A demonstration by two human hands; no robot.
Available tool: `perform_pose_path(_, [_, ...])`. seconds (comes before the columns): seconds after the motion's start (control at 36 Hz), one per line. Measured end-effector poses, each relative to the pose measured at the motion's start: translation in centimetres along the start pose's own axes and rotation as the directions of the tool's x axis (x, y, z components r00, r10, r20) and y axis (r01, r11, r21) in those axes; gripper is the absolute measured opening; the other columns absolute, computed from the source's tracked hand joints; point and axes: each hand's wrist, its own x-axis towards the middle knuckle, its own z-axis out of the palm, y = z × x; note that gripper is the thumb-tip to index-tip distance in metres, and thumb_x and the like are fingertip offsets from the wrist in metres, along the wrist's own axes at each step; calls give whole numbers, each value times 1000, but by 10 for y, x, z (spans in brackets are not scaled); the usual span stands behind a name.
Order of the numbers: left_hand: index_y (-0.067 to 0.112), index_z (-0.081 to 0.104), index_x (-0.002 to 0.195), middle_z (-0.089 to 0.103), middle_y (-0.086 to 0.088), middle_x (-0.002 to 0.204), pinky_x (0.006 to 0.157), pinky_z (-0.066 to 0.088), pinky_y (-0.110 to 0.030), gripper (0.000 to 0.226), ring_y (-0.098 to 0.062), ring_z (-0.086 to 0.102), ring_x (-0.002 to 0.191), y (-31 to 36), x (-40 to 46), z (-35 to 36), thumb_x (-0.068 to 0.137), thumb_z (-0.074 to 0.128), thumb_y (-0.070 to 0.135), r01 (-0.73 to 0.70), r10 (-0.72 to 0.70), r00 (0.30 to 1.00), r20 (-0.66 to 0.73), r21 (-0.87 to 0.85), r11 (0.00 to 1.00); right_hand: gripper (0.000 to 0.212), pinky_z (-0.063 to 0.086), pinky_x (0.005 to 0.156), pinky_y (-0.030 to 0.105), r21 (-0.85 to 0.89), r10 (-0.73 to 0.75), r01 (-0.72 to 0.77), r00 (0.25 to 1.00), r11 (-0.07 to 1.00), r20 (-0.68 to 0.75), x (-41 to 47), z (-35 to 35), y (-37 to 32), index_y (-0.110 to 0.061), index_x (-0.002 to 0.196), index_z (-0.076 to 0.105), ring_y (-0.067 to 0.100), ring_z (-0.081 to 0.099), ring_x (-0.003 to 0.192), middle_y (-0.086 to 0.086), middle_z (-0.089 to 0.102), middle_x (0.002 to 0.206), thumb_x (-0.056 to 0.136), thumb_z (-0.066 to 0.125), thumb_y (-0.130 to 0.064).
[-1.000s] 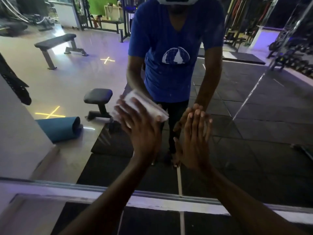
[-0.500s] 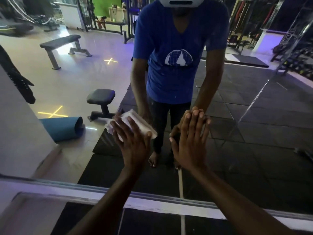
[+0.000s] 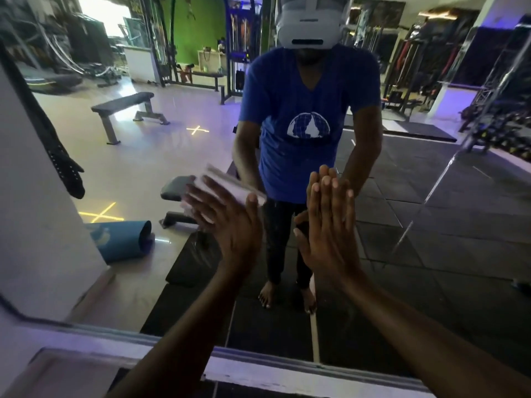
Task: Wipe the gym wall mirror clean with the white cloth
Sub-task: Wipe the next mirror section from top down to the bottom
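**Cloth flat under our left palm, on the glass**

We have our left hand (image 3: 227,222) spread against the gym wall mirror (image 3: 431,225), fingers straight and fanned up and to the left, not curled round anything. The white cloth (image 3: 230,183), folded into a thick pad, lies between that palm and the glass. It sits under the fingers and the upper palm, and its long edge shows past the fingertips, slanting from upper left to lower right. The right end of the pad pokes out just above our thumb. So the cloth is pressed rather than gripped.

Our right hand (image 3: 327,225) lies flat on the mirror just beside the left one, fingers straight and close together, pointing up, holding nothing. Its own reflection meets it fingertip to fingertip.

In the glass we see a blue shirt (image 3: 310,116), a flat bench (image 3: 126,106) on the pale floor, and a rolled blue mat (image 3: 123,239) low on the left. The mirror's pale bottom frame (image 3: 258,360) crosses below our forearms.
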Motion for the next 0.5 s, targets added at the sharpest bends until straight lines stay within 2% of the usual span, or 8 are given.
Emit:
perform_pose_path(0.06, [3,0,166,-12,-34,169,127,-9,-63,99,-50,-12,157,34,38,-16,100,15,75,0,-7,993,-115,-60,998,87,12,129,64,-28,0,1,1000,1000,9,7,-4,-1,3,166,10,41,-3,163,28,3,174,106,46,-48])
perform_pose_path(0.11, [2,6,165,-6,-35,169,126,-11,-58,94,-51,-8,158,43,61,-28,100,25,68,-93,82,979,-187,-51,994,86,13,129,65,-20,-3,4,1000,1000,5,15,-8,0,3,166,8,41,0,163,27,2,174,107,44,-47])
perform_pose_path(0.19, [2,5,166,-2,-35,169,128,0,-64,89,-50,-5,159,6,44,-22,104,27,63,-220,226,966,-125,63,974,86,14,127,67,25,-6,7,1000,1000,-23,23,-13,2,4,166,9,41,1,163,25,0,175,107,47,-46])
perform_pose_path(0.25, [6,-9,165,-8,-33,169,124,9,-69,89,-46,-13,158,-33,13,-10,106,21,65,-170,174,984,-33,103,980,92,11,129,66,16,-6,7,1000,1000,-30,25,-14,4,4,166,9,41,-1,163,25,-3,175,105,51,-48])
perform_pose_path(0.31, [13,-22,163,-16,-29,170,123,11,-70,90,-43,-19,158,-62,-10,-4,105,17,70,-62,59,997,44,76,995,96,8,130,64,-19,-8,8,1000,1000,-15,25,-13,5,4,166,7,40,-3,163,25,-4,175,103,53,-52])
perform_pose_path(0.42, [11,-20,164,-24,-24,170,124,6,-70,103,-43,-20,158,-57,-14,-3,97,13,82,65,-67,995,75,22,998,101,9,130,64,-34,-4,4,1000,999,0,21,-9,2,4,166,7,42,-3,163,27,-3,174,100,55,-55])
perform_pose_path(0.5, [9,-16,165,-24,-25,170,125,-2,-70,108,-43,-20,158,-13,11,-15,94,8,86,139,-140,990,-1,-121,983,101,6,131,62,-32,-25,26,1000,999,16,12,-6,4,3,166,10,41,-2,163,25,-2,175,99,59,-54])
